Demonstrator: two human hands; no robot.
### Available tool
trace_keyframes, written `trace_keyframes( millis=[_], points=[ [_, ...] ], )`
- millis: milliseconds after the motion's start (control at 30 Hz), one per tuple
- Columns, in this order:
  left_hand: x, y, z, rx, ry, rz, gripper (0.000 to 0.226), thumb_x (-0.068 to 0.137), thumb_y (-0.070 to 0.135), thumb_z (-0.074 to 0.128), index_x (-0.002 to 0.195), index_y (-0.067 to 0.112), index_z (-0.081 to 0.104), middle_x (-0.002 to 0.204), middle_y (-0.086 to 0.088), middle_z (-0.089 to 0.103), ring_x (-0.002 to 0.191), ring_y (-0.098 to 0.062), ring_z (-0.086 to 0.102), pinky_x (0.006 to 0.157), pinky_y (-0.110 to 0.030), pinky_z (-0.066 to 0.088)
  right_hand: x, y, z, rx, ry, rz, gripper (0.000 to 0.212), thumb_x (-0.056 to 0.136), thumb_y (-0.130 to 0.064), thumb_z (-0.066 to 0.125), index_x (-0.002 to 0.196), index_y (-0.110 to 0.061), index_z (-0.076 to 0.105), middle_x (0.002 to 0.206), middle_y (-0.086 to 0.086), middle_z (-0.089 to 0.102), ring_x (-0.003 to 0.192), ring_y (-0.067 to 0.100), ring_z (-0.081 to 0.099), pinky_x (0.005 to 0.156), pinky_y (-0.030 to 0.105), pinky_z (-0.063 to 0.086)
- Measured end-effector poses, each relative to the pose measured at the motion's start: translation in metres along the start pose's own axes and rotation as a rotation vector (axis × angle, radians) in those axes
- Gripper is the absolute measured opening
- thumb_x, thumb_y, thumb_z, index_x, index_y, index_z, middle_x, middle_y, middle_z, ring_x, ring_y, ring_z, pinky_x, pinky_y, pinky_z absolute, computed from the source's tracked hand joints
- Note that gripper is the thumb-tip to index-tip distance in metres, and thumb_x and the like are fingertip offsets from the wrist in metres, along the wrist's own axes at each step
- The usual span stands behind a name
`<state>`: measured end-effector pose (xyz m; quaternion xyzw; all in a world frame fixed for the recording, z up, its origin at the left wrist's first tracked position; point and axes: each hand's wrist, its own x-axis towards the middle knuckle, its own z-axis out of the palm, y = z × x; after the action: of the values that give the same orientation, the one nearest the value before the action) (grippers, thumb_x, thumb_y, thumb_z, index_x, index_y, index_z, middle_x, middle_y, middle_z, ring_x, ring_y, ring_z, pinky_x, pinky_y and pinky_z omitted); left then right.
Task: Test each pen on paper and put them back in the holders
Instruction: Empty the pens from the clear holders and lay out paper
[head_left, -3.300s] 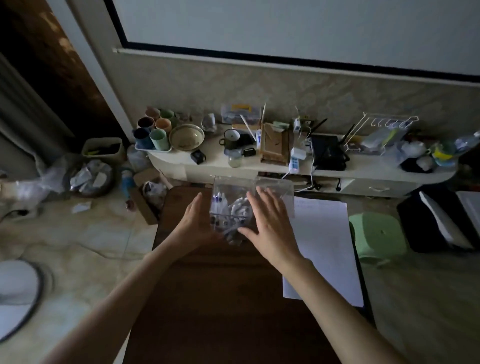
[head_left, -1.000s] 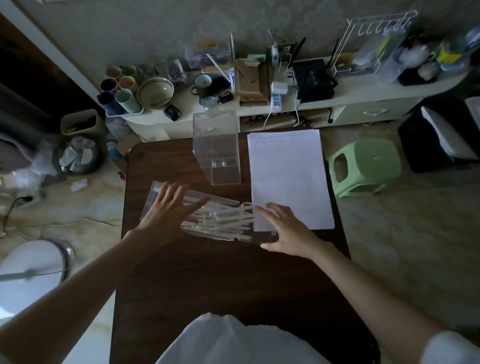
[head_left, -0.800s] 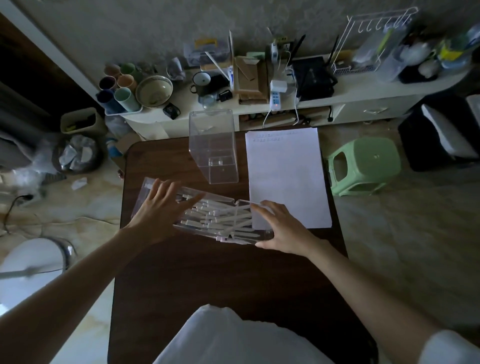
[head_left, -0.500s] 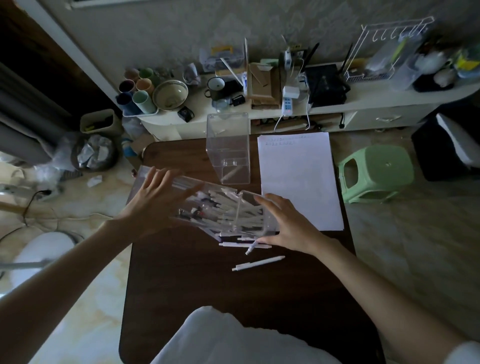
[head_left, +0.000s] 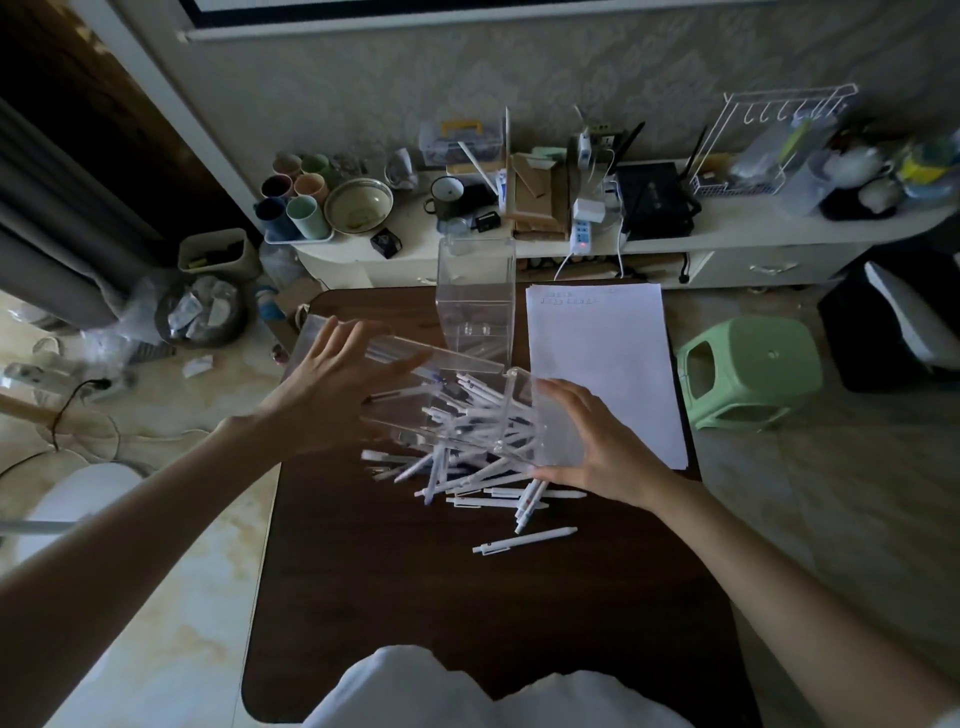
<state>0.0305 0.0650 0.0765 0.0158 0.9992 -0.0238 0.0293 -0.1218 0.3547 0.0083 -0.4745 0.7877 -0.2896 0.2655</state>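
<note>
Over dark table (head_left: 467, 597), clamped tilted holder (head_left: 441, 410) between straight-fingered left hand (head_left: 332, 389) and right hand (head_left: 602, 452); had pens (head_left: 488, 491) heaped beneath; seemingly tested none, returned none.

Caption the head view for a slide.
Left hand and right hand tip a holder, spilling pens onto the table beside the paper; second holder stands upright behind.

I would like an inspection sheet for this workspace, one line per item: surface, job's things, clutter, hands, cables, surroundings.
Surface: dark wooden table.
Job's things: tilted clear holder above heaped white pens; second holder upright; paper sheet at right.
Clutter: cups and bowl on white shelf.
Hands: left hand and right hand press flat on the tilted holder's ends.
Cables: power strip with white cables on shelf; black cable on floor.
Surroundings: green stool, waste bin.
</note>
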Motion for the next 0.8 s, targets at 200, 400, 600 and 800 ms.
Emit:
trace_keyframes(
  millis=[200,400,600,800],
  points=[
    [0.014,0.013,-0.011,-0.003,0.01,0.029,0.081,0.074,0.08,0.032,0.139,0.033,0.036,0.125,-0.023,0.044,0.114,-0.035,0.04,0.098,-0.054,0.033,-0.013,0.005,-0.012,0.009,0.046,0.004,0.091,0.072,-0.038,0.079,0.135,-0.048,0.014,0.152,-0.002,0.02,0.133,0.013,0.03,0.103,0.031,0.035],
    [0.033,0.025,-0.018,0.233,-0.004,0.178,0.103,0.047,0.063,0.08,0.137,0.028,0.044,0.126,-0.023,0.046,0.115,-0.036,0.04,0.099,-0.053,0.031,-0.023,0.019,-0.001,-0.066,0.001,0.101,0.099,0.073,-0.041,0.078,0.147,-0.03,0.014,0.151,0.001,0.02,0.131,0.018,0.033,0.097,0.023,0.034],
    [0.053,0.054,-0.026,0.483,-0.172,0.197,0.092,0.068,0.049,0.075,0.145,0.033,0.026,0.142,-0.023,0.033,0.127,-0.035,0.035,0.107,-0.054,0.021,-0.027,0.022,0.015,-0.123,0.001,0.186,0.1,0.072,-0.047,0.077,0.148,-0.027,0.015,0.149,0.003,0.025,0.128,0.02,0.036,0.094,0.021,0.032],
    [0.061,0.073,-0.012,0.55,-0.272,0.183,0.085,0.086,0.033,0.06,0.148,0.033,0.002,0.151,-0.022,0.009,0.138,-0.036,0.013,0.111,-0.055,0.004,-0.035,0.028,0.025,-0.14,-0.005,0.236,0.1,0.073,-0.046,0.076,0.148,-0.025,0.015,0.149,0.005,0.026,0.128,0.02,0.036,0.101,0.026,0.036]
  ],
)
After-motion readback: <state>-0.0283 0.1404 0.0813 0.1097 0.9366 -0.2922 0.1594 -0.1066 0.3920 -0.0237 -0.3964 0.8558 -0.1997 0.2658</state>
